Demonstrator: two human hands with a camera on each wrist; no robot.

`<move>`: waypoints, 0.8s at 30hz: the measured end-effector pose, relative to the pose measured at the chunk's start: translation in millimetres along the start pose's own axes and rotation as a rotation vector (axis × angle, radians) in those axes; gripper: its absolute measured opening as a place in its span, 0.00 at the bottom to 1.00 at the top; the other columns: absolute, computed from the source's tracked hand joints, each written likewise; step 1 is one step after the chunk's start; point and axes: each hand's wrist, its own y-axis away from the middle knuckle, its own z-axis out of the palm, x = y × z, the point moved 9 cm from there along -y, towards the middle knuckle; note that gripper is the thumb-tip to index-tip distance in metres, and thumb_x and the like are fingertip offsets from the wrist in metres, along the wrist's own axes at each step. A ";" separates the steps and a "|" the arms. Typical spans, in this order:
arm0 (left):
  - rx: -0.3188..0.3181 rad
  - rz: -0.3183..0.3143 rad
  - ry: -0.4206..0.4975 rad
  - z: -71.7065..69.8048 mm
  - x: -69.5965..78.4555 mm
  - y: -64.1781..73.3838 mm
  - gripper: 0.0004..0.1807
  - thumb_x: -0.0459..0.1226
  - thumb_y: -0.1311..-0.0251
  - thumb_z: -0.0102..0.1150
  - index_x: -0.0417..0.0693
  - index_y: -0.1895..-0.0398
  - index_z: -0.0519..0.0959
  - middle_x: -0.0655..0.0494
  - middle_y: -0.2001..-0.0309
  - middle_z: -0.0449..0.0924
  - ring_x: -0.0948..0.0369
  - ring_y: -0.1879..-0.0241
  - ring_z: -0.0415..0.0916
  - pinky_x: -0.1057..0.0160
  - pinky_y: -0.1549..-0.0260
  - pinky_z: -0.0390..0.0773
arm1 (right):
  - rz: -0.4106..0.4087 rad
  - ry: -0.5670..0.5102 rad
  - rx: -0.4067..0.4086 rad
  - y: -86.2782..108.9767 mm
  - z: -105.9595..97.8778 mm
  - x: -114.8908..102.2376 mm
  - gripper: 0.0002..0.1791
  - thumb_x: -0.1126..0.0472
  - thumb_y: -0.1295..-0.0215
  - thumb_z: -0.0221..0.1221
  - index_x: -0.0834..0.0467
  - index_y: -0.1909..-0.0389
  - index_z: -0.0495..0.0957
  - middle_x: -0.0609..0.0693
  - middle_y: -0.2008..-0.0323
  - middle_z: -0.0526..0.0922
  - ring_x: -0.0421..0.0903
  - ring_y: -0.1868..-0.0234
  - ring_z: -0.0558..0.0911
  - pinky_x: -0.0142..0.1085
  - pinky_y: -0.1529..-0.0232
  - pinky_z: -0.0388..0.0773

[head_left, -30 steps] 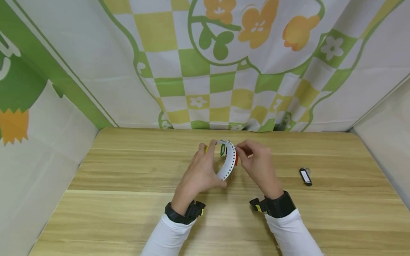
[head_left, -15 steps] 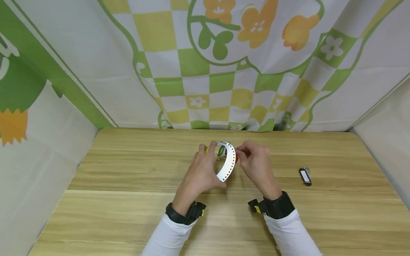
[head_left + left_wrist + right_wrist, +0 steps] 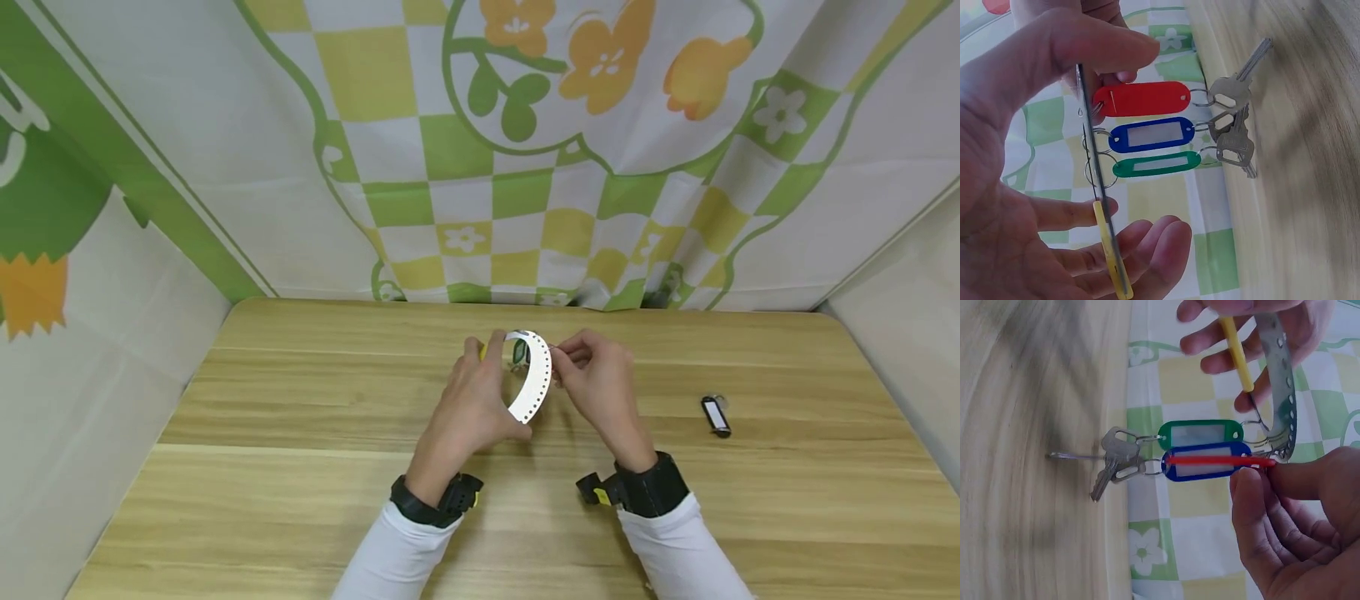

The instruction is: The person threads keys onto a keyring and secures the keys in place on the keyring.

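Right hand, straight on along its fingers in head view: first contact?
Most likely the white holed strip, immediately ahead of the right hand; depth is unclear, so they may already touch.

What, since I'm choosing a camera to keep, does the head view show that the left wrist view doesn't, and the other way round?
Only the head view: the black tag lying apart on the wooden table, the black wrist straps and the white sleeves.

Only the left wrist view: the red tag face-on, and the keys in clear outline.

Both: parts of the left hand and right hand, the curved strip, its yellow section, the green tag, the table and the checked cloth.
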 end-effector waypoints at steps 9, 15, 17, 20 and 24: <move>-0.012 0.004 -0.012 1.3 0.8 0.4 0.71 0.37 0.77 0.90 0.43 0.22 0.57 0.36 0.40 0.64 0.43 0.49 0.72 0.46 0.51 0.78 | -0.241 0.116 0.034 1.5 -2.6 -14.3 0.06 0.74 0.43 0.70 0.63 0.73 0.84 0.52 0.78 0.85 0.42 0.79 0.81 0.34 0.78 0.77; -0.032 -0.003 -0.004 2.2 -0.5 -0.1 0.71 0.38 0.75 0.89 0.44 0.21 0.56 0.36 0.38 0.64 0.44 0.48 0.72 0.47 0.50 0.77 | -0.299 0.151 -0.010 1.1 -0.6 -17.7 0.06 0.74 0.42 0.69 0.62 0.71 0.84 0.52 0.75 0.85 0.42 0.76 0.82 0.36 0.75 0.79; -0.027 -0.012 0.003 1.3 -1.7 -0.1 0.71 0.38 0.75 0.89 0.44 0.21 0.56 0.36 0.37 0.63 0.44 0.47 0.72 0.47 0.51 0.78 | -0.229 0.099 -0.036 -0.3 0.6 -12.7 0.04 0.73 0.40 0.68 0.63 0.69 0.83 0.53 0.73 0.85 0.44 0.75 0.83 0.36 0.74 0.80; -0.017 -0.022 0.012 -0.1 -2.9 0.0 0.71 0.37 0.75 0.89 0.45 0.21 0.56 0.37 0.38 0.63 0.44 0.47 0.72 0.47 0.51 0.78 | -0.073 -0.022 -0.062 -1.8 2.4 -0.5 0.02 0.73 0.38 0.67 0.66 0.68 0.83 0.56 0.73 0.85 0.50 0.74 0.85 0.34 0.74 0.82; -0.012 -0.020 0.016 -0.6 -3.0 0.0 0.70 0.37 0.76 0.89 0.46 0.21 0.56 0.38 0.40 0.64 0.45 0.48 0.72 0.48 0.52 0.78 | 0.029 -0.095 -0.053 -2.2 2.8 6.5 0.02 0.73 0.38 0.67 0.67 0.68 0.82 0.58 0.73 0.85 0.54 0.75 0.85 0.33 0.75 0.82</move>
